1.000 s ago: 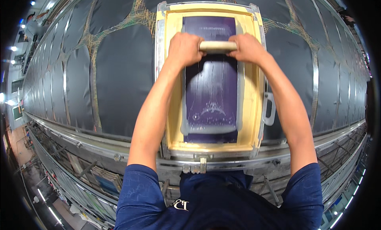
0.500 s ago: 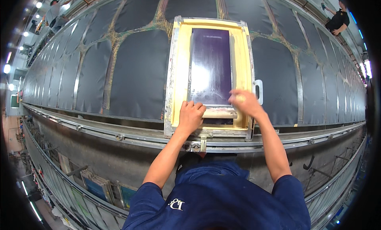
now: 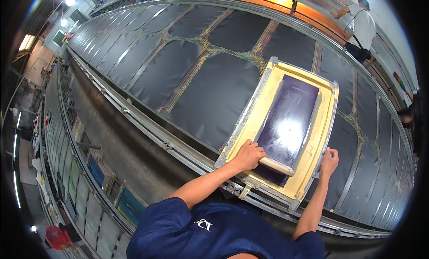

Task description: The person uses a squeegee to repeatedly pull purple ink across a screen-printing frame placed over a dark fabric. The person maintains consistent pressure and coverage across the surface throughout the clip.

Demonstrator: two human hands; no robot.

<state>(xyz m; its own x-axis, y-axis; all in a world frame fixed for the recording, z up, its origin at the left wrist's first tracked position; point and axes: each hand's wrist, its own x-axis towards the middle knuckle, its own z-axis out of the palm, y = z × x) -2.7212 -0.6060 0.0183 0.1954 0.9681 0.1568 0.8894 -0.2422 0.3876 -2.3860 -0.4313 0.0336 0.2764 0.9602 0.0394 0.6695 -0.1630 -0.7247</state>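
Note:
A screen-printing frame (image 3: 333,108) with a yellow-edged mesh and a dark purple, glossy middle lies on the long dark table. Across its near end rests a wooden-handled squeegee (image 3: 278,165). My left hand (image 3: 250,155) is closed around the squeegee's left end, fingers curled over the wood. At the frame's right edge, my right hand (image 3: 329,161) has its fingers bent around the side handle, which the hand mostly hides. The squeegee's right end is free of any hand.
Dark fabric panels (image 3: 214,96) cover the long table, with coloured lines between them. A metal rail (image 3: 147,136) runs along its near edge. Across the table stands a person in a light shirt (image 3: 361,29); another in red (image 3: 57,237) is at lower left. More frames (image 3: 127,205) stand below left.
My right hand has left the squeegee's right end and moved to the frame's right side. The view has turned left, so the frame appears tilted and farther right. My left hand stays on the squeegee.

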